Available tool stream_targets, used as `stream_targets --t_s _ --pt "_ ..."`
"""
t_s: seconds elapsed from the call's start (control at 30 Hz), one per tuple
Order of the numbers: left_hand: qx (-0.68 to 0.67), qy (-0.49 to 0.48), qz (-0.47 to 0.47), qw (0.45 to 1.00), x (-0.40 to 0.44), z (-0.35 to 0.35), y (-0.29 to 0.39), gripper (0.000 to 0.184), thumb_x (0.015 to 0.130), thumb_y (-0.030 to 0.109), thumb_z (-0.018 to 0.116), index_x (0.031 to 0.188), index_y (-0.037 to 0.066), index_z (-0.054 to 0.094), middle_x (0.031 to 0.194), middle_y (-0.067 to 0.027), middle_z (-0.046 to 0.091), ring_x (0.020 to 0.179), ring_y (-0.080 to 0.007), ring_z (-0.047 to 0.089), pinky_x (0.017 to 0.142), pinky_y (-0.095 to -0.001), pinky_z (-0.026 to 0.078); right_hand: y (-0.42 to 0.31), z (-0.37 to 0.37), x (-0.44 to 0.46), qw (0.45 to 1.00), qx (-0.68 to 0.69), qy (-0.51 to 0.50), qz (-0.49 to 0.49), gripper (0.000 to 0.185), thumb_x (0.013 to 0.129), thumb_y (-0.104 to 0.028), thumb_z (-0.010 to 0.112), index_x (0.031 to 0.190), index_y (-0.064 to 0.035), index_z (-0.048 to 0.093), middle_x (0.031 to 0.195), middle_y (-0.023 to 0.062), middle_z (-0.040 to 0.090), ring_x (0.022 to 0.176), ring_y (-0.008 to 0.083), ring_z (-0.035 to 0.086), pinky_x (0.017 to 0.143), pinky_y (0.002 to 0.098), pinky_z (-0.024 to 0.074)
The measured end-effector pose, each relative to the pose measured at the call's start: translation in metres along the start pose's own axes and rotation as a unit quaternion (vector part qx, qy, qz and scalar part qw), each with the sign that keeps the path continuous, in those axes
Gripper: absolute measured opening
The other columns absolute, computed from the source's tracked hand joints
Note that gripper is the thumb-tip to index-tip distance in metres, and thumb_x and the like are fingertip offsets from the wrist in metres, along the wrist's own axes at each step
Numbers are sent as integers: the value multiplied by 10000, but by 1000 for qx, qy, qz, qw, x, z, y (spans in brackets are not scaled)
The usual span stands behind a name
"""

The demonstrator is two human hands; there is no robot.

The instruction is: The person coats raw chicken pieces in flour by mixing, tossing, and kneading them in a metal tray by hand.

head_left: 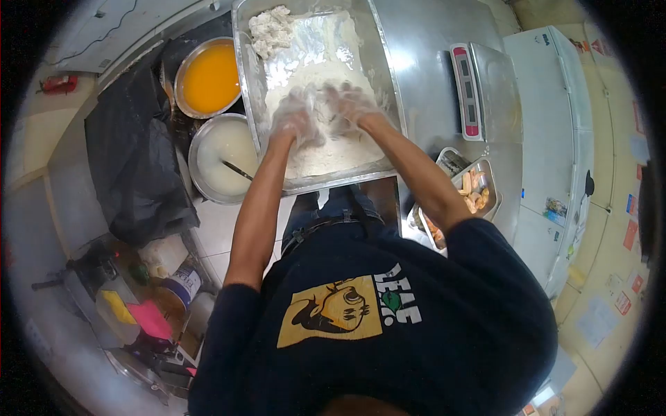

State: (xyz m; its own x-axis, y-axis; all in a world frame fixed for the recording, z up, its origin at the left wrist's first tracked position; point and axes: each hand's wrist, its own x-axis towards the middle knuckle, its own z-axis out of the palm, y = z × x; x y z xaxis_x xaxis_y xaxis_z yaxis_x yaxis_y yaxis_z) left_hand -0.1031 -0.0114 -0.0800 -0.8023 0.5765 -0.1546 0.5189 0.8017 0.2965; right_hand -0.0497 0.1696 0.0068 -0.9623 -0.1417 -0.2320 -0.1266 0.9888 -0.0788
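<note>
With the left hand (295,118) and right hand (351,109) blurred over flour (331,158), grip impossible to tell, gentle scooping inside the tray's (383,61) walls should limit spills.

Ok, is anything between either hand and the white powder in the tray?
Nothing visible: the left hand and right hand, both blurred, are down at the white powder, inside the metal tray.

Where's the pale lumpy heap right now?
In the head view, the pale lumpy heap lies in the far-left corner of the metal tray, beyond the left hand; the orange liquid sits outside, nearby.
</note>
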Motion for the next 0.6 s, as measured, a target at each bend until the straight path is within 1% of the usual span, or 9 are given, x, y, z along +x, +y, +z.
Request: stream_targets --t_s 0.07,0.13,0.23,0.27,0.37,0.4,0.47,0.57,0.6 --pt "12 3 60 998 15 18 -1 774 632 352 694 1291 47 428 1253 -213 489 980 -370 580 836 -434 479 -9 23 26 989 -66 118 -55 400 813 -164 535 1187 -42 462 985 232 587 788 280 643 742 399 518" --pt "2 -30 20 999 8 -3 23 772 641 370 689 1290 41 432 1251 -225 488 1012 -372 565 858 -442 468 -9 37 42 990 98 -100 7 418 806 -209 556 1180 -36 486 1048 242 584 918 289 621 809 410 491" --pt "-109 -236 -77 963 -9 -41 25 839 640 402 701 1341 67 384 1272 -233 470 1060 -351 545 882 -430 457 2 -6 14 964 178 -179 -80 516 786 -289 594 1216 -23 488 1187 242 535 1043 299 572 895 411 451" --pt "-65 -283 -65 955 -20 -63 30 931 617 431 724 1389 109 314 1297 -258 432 1087 -368 524 892 -435 450 16 22 11 952 246 -125 -132 660 774 -352 613 1306 -22 404 1229 260 504 1102 320 538 936 397 430" --pt "-15 -254 -84 963 -70 -137 69 860 707 341 639 1434 155 217 1359 -270 365 1124 -421 505 911 -461 441 13 -18 -25 979 1 -190 -71 605 784 -185 596 1319 -30 360 1226 273 487 1086 356 540 868 436 493" --pt "-20 -249 -86 965 -72 -108 66 997 686 277 660 1463 208 39 1421 -251 266 1158 -462 456 936 -466 430 12 8 -28 981 35 -182 -57 615 787 -181 579 1330 -22 338 1230 291 473 1099 357 532 881 439 488" --pt "0 -217 -84 973 -65 -63 68 1013 677 260 664 1463 222 26 1411 -251 281 1155 -461 459 945 -462 427 -4 42 -32 994 18 -110 2 629 784 -156 541 1344 3 301 1231 304 463 1064 364 552 877 437 490" --pt "-3 -184 -101 978 -52 -63 85 934 688 227 639 1456 178 109 1362 -265 352 1100 -407 524 917 -420 453 -21 32 -26 997 33 -49 39 536 772 -122 517 1262 61 400 1155 287 526 952 366 609 825 414 506" --pt "-52 -153 -110 981 -46 -42 72 795 698 218 623 1398 137 254 1286 -272 428 1060 -381 553 886 -404 465 -13 35 -11 987 40 -152 -21 455 771 -121 518 1181 69 466 1110 287 546 958 351 607 823 406 500"
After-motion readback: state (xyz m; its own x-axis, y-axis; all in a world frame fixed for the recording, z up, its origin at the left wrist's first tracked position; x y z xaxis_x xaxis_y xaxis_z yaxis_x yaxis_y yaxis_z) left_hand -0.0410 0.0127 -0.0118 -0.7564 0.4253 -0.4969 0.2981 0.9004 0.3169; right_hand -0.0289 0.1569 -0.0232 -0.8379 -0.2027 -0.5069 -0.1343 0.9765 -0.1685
